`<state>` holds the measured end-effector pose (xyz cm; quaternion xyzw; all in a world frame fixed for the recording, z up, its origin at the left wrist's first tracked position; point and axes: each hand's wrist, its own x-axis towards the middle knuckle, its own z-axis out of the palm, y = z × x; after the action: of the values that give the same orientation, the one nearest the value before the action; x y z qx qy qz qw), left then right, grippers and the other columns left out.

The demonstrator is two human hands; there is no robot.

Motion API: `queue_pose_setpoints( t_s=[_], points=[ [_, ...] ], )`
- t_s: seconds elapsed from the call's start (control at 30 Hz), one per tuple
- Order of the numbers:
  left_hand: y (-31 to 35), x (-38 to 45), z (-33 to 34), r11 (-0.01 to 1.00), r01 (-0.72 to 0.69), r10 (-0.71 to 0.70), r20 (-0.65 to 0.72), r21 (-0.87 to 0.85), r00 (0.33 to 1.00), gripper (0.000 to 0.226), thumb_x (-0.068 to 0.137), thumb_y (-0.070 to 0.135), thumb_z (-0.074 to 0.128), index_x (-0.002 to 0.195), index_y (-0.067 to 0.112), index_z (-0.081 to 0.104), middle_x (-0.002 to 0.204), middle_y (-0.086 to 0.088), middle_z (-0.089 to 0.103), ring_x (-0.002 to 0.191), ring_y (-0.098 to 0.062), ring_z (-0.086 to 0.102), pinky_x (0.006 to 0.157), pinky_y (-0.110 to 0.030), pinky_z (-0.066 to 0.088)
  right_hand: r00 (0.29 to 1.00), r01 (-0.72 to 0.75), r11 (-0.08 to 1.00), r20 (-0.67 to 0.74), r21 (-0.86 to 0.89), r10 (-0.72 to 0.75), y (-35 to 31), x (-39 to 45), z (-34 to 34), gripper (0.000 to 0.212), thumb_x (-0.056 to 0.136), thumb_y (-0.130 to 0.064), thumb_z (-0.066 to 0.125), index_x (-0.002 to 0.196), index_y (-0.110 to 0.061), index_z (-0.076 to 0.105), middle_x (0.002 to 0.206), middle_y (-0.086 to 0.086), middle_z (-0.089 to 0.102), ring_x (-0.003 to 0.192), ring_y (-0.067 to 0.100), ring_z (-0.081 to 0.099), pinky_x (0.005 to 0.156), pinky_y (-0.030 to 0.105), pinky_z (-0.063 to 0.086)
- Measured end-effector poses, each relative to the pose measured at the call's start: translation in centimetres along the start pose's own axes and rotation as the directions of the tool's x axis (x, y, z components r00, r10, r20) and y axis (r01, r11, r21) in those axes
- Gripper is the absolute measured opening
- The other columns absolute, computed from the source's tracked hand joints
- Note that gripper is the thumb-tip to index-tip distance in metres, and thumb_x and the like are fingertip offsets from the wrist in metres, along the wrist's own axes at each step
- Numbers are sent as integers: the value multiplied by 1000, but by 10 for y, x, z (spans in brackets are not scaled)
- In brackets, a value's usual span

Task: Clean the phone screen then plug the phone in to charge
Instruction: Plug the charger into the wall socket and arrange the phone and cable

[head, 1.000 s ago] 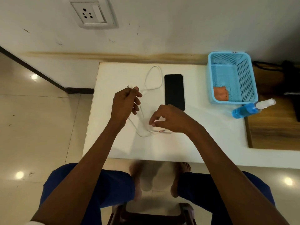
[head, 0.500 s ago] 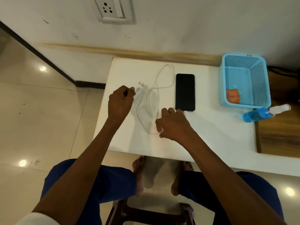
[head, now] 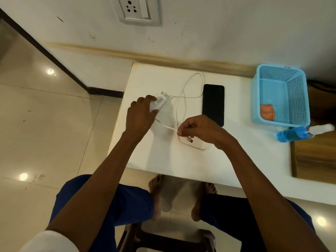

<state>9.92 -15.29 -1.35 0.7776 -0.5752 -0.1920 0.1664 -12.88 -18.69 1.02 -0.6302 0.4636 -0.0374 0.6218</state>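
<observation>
While your left hand [head: 141, 113] grips the white charger adapter [head: 159, 104] near the left edge of the white tabletop [head: 245, 160], its two metal pins point away from you toward the wall. Your right hand [head: 198, 130] has its fingers curled together, pinching the white cable [head: 184, 91] between thumb and fingertip; a short, straight run of cable spans from that pinch toward your left hand. Just below your right hand, the cable's connector end [head: 190, 140] lies on the tabletop beside a loose loop of cable. More cable arcs away from you in a larger loop that ends just beside the phone.

The phone [head: 213, 104] lies flat, screen dark, on the tabletop just beyond your right hand and apart from both hands (no cable end is seated in it). To its right stands a blue perforated basket [head: 294, 91] containing an orange cloth [head: 267, 112]. A blue spray bottle [head: 301, 134] lies on its side in front of the basket. A wall socket [head: 138, 10] is mounted above the tabletop.
</observation>
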Motion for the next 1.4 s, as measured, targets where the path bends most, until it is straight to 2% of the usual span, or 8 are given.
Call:
queue_pose_setpoints(
  t_s=[0.23, 0.6, 0.67, 0.77, 0.87, 0.93, 1.17, 1.4],
  points=[
    [-5, 6, -4, 996, 86, -86, 16, 9, 996, 52, 87, 29, 66, 133, 13, 48, 114, -18, 56, 100, -35, 57, 80, -39, 45, 999, 21, 997, 23, 80, -23, 6, -1, -16, 9, 90, -18, 71, 98, -22, 69, 78, 4, 73, 61, 17, 64, 58, 28, 53],
    [-18, 11, 1, 960, 267, -264, 49, -89, 963, 57, 86, 40, 70, 130, 6, 57, 120, -17, 56, 108, -33, 58, 92, -41, 49, 990, 144, 983, -14, 112, -143, -5, 7, -6, 42, 91, 5, 56, 107, -28, 77, 100, 9, 72, 74, 9, 65, 67, 22, 50],
    [-18, 16, -4, 857, 401, -390, 101, -323, 915, 46, 84, 39, 73, 118, 9, 66, 114, -9, 64, 101, -25, 63, 87, -36, 52, 982, 188, 973, -61, 134, -181, -9, 9, -2, 49, 88, 10, 56, 110, -29, 75, 99, 1, 73, 77, 9, 64, 71, 22, 50],
    [-19, 23, -18, 457, 478, -490, 236, -750, 839, 19, 84, 28, 74, 91, 11, 70, 93, -7, 69, 81, -23, 68, 77, -33, 55, 951, 299, 921, -158, 248, -266, -15, 11, 3, 36, 91, 2, 64, 111, -26, 75, 96, -2, 71, 87, 13, 66, 80, 20, 51],
    [-21, 26, -28, 53, 372, -389, 324, -927, 862, 25, 91, 19, 66, 111, 4, 64, 98, -10, 66, 81, -22, 69, 77, -31, 57, 908, 399, 872, -253, 282, -333, -25, 15, 8, 20, 93, -18, 68, 110, -27, 76, 107, -7, 68, 93, 6, 62, 79, 17, 48],
    [-20, 26, -32, -84, 317, -331, 327, -945, 885, 26, 93, 19, 62, 114, 4, 61, 99, -11, 63, 85, -24, 67, 81, -33, 57, 891, 433, 830, -305, 352, -336, -31, 17, 10, 17, 93, -29, 66, 108, -28, 75, 117, -8, 68, 106, 9, 61, 85, 26, 46],
    [-16, 24, -35, -301, 294, -246, 372, -907, 895, 35, 89, 22, 69, 117, 5, 56, 99, -18, 62, 84, -35, 67, 78, -38, 57, 904, 419, 698, -339, 581, -261, -49, 32, 34, 23, 98, -21, 60, 118, -20, 71, 80, 5, 67, 78, 19, 63, 79, 33, 54],
    [-14, 22, -35, -283, 298, -235, 367, -912, 900, 31, 88, 22, 68, 111, 5, 56, 89, -17, 73, 88, -36, 71, 83, -39, 58, 916, 299, 834, -383, 463, -116, -57, 43, 56, 27, 84, -43, 69, 97, -21, 77, 62, 0, 54, 58, 14, 48, 56, 23, 44]
  ],
)
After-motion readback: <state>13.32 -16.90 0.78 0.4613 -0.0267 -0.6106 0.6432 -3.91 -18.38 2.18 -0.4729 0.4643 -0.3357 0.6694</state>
